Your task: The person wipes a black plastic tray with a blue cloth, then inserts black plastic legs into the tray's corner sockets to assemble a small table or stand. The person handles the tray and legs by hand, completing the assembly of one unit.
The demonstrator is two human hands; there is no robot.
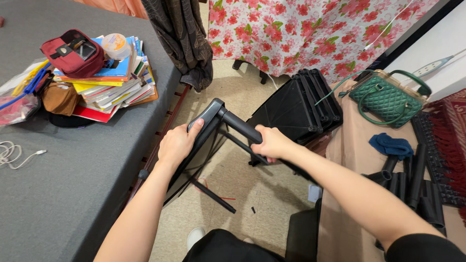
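The left hand is wrapping closed around the grey corner joint of a black shelf frame held above the floor beside the bed, while the right hand is gripping the top tube — bracing both sides — keeping the frame steady.

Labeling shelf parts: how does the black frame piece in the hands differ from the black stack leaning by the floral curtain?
The frame piece is held off the floor by the left hand and right hand; the stack leans untouched. The frame piece is one open part with thin rods; the stack is several solid panels nested together. Both are black plastic.
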